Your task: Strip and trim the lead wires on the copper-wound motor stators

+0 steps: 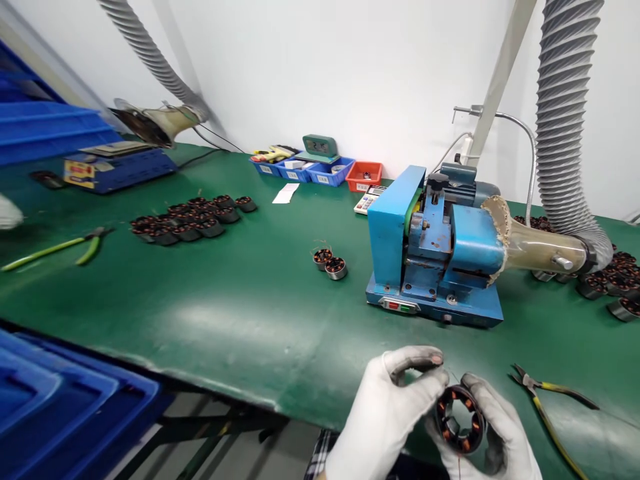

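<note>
My right hand (500, 427), in a white glove with darkened fingertips, grips a motor stator (461, 420) near the bench's front edge. The stator is a dark ring with copper windings, its open centre tilted toward me, and fine wire ends stick out of it. On its left is my left hand (395, 407), also gloved, with thumb and forefinger curved and their tips apart. That thumb tip lies at the stator's upper rim; the other left fingers are mostly hidden. Cutting pliers (537, 387) with yellow-green handles lie spread open right of my right hand.
Beyond my hands stands a blue motor-driven machine (435, 247) with a grey extraction hose (567, 120). Two stators (330, 263) sit left of it. More stators (190, 220) are grouped at left, others (620, 273) at right. Green-handled pliers (60, 250) and blue crates (65, 407) are at left.
</note>
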Available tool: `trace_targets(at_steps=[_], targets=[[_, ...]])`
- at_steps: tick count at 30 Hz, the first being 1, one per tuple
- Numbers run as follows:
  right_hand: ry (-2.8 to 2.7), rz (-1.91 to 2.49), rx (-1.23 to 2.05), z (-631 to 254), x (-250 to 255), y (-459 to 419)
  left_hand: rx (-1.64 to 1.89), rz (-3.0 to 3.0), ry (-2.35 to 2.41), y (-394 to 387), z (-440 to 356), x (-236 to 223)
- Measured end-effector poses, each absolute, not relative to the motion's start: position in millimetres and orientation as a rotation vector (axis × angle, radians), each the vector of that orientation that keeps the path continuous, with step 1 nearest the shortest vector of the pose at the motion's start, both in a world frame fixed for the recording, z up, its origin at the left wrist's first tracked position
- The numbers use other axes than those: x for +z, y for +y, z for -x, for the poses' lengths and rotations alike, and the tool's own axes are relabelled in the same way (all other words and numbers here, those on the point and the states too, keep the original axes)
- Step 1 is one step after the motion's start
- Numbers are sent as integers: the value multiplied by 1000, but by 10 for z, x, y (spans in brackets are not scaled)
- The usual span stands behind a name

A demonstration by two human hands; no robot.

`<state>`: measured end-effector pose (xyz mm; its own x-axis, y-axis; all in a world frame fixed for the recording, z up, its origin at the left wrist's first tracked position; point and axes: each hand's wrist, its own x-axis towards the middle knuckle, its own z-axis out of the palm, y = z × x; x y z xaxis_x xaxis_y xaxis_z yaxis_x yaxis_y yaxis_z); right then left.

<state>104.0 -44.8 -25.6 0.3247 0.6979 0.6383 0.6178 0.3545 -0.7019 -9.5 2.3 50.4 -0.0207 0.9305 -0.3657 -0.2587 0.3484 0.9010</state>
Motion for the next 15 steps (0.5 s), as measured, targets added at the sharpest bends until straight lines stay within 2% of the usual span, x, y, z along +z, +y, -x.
trace_targets(at_steps=[8, 15], targets=[[-1334, 1347, 37, -950, -203, -411, 1170, -559, 1162, -39, 70, 534], [-1564, 1317, 66, -1152, -275, -440, 1106, -570, 1113, -27, 38, 492]])
